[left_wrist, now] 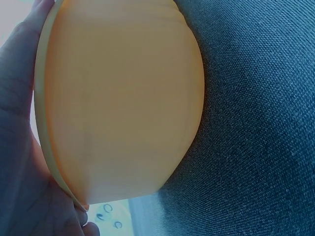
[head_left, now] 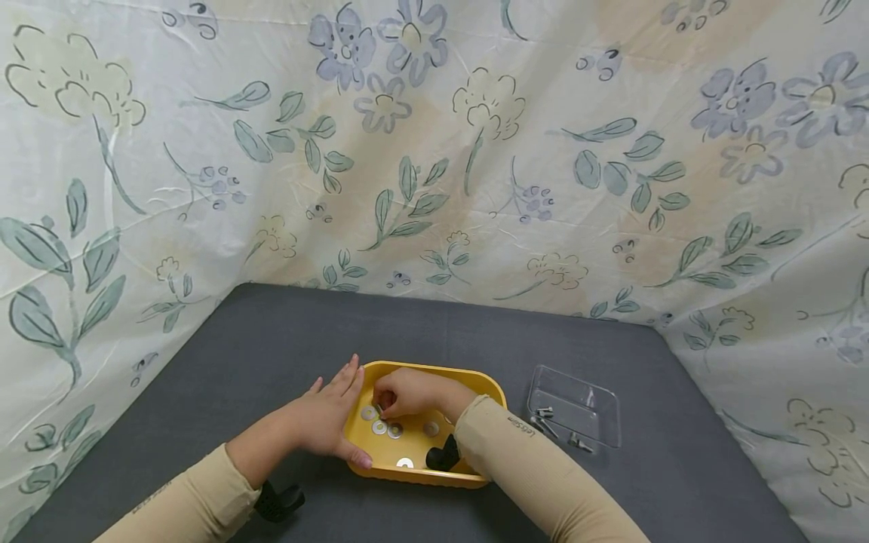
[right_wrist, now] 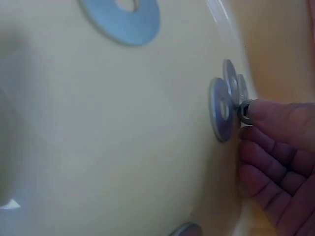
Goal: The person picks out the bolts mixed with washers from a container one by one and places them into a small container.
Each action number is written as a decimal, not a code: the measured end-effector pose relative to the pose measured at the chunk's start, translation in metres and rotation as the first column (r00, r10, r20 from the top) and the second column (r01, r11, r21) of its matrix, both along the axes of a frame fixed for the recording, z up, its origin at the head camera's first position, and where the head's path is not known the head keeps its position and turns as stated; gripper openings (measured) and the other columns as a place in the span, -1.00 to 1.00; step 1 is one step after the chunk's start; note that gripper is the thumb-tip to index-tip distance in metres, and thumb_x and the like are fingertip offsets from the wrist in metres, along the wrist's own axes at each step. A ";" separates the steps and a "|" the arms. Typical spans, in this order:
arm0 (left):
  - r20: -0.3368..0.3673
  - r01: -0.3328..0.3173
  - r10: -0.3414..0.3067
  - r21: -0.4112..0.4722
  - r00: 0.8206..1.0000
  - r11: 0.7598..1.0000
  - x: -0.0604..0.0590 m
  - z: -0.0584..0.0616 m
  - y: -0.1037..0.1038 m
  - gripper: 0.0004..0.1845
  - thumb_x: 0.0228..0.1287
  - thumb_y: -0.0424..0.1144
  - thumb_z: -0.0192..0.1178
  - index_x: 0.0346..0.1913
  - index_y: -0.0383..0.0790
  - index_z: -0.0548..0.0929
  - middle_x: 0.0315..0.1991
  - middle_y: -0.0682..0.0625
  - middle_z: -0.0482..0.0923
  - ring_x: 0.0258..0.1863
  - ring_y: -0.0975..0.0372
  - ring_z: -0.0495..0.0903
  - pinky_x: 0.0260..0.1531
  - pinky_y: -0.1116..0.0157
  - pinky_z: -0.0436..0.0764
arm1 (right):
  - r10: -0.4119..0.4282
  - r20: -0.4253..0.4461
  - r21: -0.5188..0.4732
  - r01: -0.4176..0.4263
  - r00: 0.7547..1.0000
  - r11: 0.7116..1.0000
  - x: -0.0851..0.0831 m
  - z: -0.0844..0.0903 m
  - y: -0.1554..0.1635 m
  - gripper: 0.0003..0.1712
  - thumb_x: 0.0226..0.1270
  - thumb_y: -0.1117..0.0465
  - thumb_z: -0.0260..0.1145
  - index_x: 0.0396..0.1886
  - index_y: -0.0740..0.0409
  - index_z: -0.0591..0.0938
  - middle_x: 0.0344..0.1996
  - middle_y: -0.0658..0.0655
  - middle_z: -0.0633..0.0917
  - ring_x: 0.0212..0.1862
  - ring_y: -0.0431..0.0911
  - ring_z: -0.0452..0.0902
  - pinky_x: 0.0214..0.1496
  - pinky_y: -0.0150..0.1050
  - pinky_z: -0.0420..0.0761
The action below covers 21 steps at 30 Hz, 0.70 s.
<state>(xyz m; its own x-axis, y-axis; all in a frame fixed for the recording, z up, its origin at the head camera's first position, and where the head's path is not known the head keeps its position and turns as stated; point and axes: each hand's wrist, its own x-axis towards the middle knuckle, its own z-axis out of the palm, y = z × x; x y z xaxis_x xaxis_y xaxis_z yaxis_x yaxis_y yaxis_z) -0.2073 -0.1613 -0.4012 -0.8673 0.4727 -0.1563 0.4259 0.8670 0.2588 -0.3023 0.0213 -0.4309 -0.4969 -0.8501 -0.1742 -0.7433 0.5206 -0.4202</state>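
- Left hand (head_left: 326,418) lies flat and open against the yellow plastic tray's (head_left: 434,371) left wall; keep it steady.
- Right hand (head_left: 407,392) pinches a small metal nut (right_wrist: 244,112) beside flat silver washers (right_wrist: 220,113); lift slowly.

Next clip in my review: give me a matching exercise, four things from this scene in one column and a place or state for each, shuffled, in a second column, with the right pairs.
Things:
1. yellow tray
2. clear plastic lid
3. left hand
4. right hand

Places or states:
A. lies to the right of the tray, with a few screws on it
B. reaches inside the tray, fingertips at the washers
C. flat against the tray's outer left side
D. sits on the grey cloth, with washers in it

Pairs: 1-D, 2-A, 3-C, 4-B
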 end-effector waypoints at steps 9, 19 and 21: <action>0.010 -0.001 0.000 0.006 1.000 1.000 0.000 0.001 0.001 0.40 -0.33 0.52 0.17 0.42 -0.36 -0.16 0.43 -0.20 -0.45 0.42 0.03 -0.28 0.23 -0.18 -0.05 | 0.008 -0.022 0.019 -0.008 1.000 1.000 0.001 0.007 0.002 -0.85 0.14 0.23 0.34 -0.26 0.05 0.61 -0.52 -0.14 0.53 -0.49 -0.32 0.39 -0.39 -0.53 0.44; 0.001 0.002 -0.002 -0.003 1.000 1.000 -0.001 0.001 0.000 0.39 -0.33 0.53 0.16 0.42 -0.37 -0.16 0.43 -0.21 -0.44 0.41 0.02 -0.27 0.22 -0.19 -0.04 | 0.007 0.013 -0.068 -0.006 1.000 0.998 -0.003 0.025 0.009 -0.87 0.13 0.25 0.34 -0.28 0.07 0.62 -0.49 -0.17 0.57 -0.44 -0.34 0.45 -0.34 -0.52 0.48; -0.002 0.002 -0.002 -0.006 1.000 1.000 -0.001 0.000 0.000 0.39 -0.33 0.53 0.16 0.42 -0.36 -0.16 0.43 -0.21 -0.44 0.41 0.02 -0.26 0.22 -0.20 -0.04 | -0.002 0.027 -0.070 0.004 1.000 0.998 -0.003 0.028 0.010 -0.87 0.15 0.24 0.33 -0.27 0.06 0.62 -0.48 -0.17 0.57 -0.43 -0.33 0.45 -0.33 -0.52 0.48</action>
<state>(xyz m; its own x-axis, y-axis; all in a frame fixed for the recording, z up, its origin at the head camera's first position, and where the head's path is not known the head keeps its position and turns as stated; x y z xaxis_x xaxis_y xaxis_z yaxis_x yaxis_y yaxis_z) -0.2087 -0.1615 -0.4009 -0.8666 0.4736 -0.1573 0.4282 0.8676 0.2528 -0.3049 0.0317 -0.4028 -0.4952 -0.8593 -0.1276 -0.7296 0.4911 -0.4759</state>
